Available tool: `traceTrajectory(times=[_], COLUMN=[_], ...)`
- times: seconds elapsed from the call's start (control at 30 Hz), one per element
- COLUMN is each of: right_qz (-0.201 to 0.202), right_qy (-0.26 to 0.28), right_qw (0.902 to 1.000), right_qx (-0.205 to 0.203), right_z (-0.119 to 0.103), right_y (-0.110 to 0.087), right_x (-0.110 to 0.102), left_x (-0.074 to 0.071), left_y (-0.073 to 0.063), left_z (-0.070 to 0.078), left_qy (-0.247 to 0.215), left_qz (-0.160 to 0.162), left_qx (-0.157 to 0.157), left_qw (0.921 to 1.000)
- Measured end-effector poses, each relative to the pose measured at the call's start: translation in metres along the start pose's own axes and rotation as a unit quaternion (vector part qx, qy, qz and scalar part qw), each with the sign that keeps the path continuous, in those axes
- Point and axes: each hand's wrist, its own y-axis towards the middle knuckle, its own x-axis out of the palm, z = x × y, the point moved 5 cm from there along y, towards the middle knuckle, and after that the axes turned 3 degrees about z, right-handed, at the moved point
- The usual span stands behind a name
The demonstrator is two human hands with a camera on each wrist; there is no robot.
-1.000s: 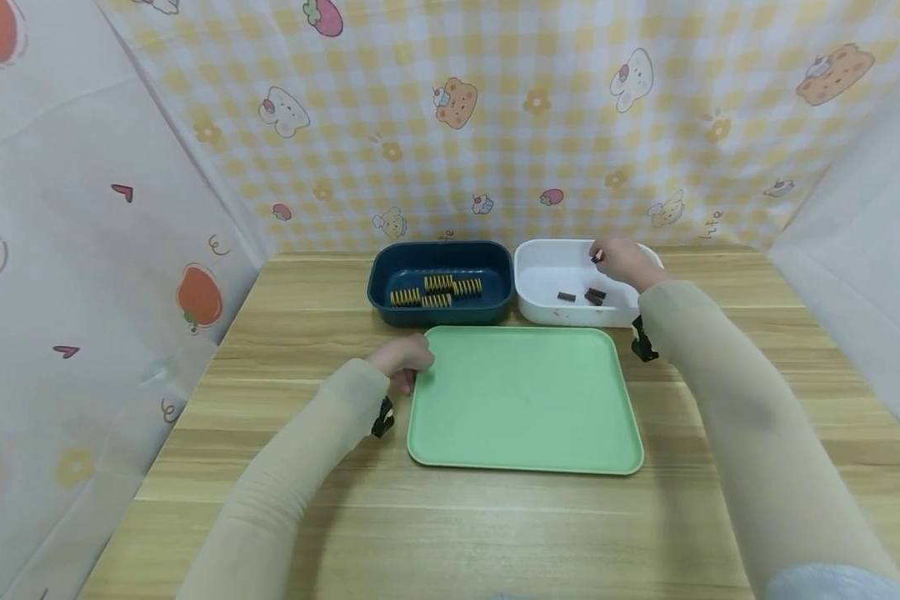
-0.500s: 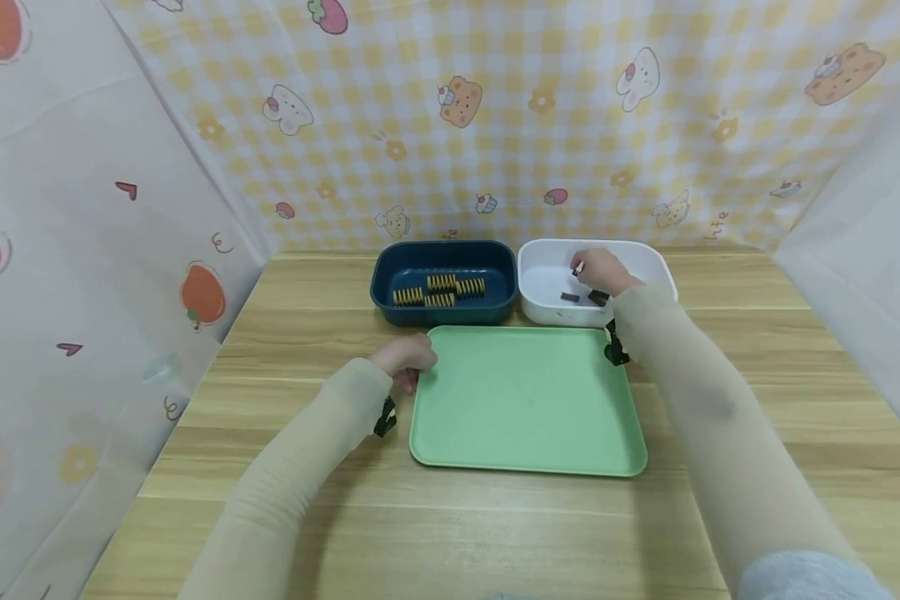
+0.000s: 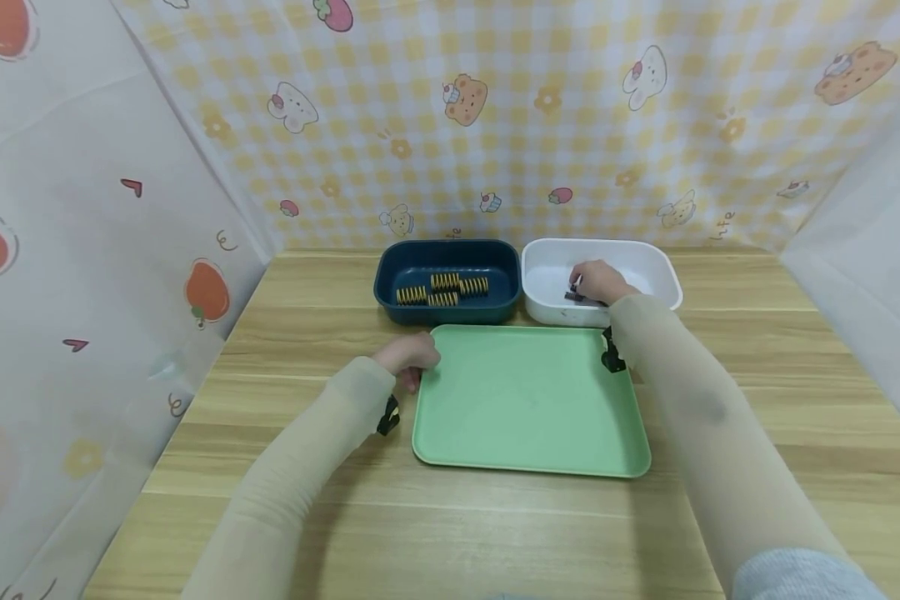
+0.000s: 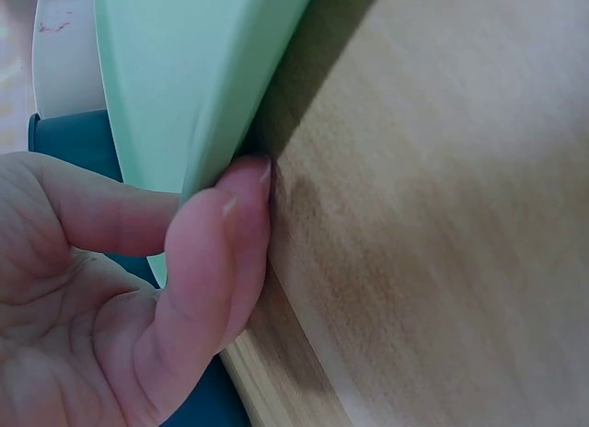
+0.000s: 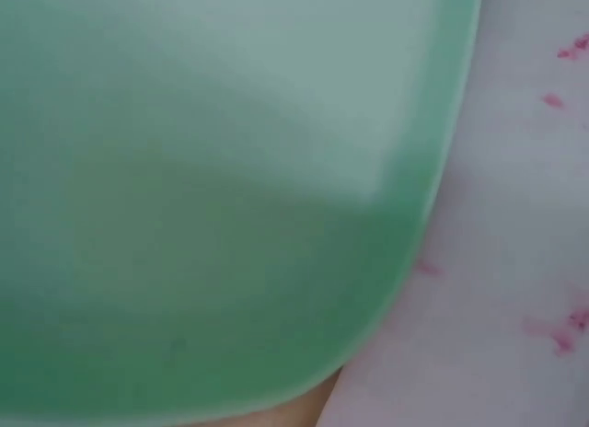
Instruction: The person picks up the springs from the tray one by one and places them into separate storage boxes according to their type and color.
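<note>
My left hand (image 3: 407, 355) grips the left edge of the green tray (image 3: 532, 400). In the left wrist view, the thumb lies along the rim's upper side and the curled fingers (image 4: 204, 261) reach under it. Inside the white bin (image 3: 645, 254) is my right hand (image 3: 600, 282), its fingers pinching a small dark spring, mostly covered by the fingertips. Another small dark spring (image 3: 572, 296) lies on the bin floor right below those fingertips. The hand and forearm hide part of the bin. Only the tray corner and the bin's wall show in the right wrist view.
Left of the white bin stands a dark blue bin (image 3: 450, 316) with several yellow springs (image 3: 444, 281). Both bins sit just behind the tray on the wooden table (image 3: 465, 533). A checked cloth (image 3: 420, 183) hangs at the back.
My right hand has moved left, then lower toward the front of the white bin, with the dark spring in its fingers. The left hand keeps its grip on the tray edge.
</note>
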Motion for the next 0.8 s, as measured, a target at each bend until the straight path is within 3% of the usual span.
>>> traceTrajectory(times=[0.2,0.37,0.53,0.63,0.8], right_qz=[0.022,0.046,0.085,0.110,0.180], right_qy=[-0.007,0.019,0.039,0.038,0.036], right_qw=[0.9996,0.9986,0.9945,0.9901,0.9762], right_qx=[-0.013,-0.018,-0.047,-0.078,-0.116], right_z=[0.001,-0.007,-0.031,-0.045,-0.053], right_y=[-0.003,-0.010,-0.026,-0.044,-0.078], right_x=[-0.012,-0.033,-0.050,-0.053,-0.052], left_x=[0.001,0.000,-0.004,-0.004,-0.006], left_y=[0.003,0.002,0.002,0.003,0.006], left_z=[0.001,0.003,-0.005,-0.013,-0.030], left_qy=[0.003,0.001,-0.055,-0.117,-0.210], left_qz=[0.008,0.008,0.008,-0.008,-0.069], left_qx=[0.009,0.011,0.038,0.071,0.118], left_qw=[0.9999,0.9999,0.9977,0.9905,0.9682])
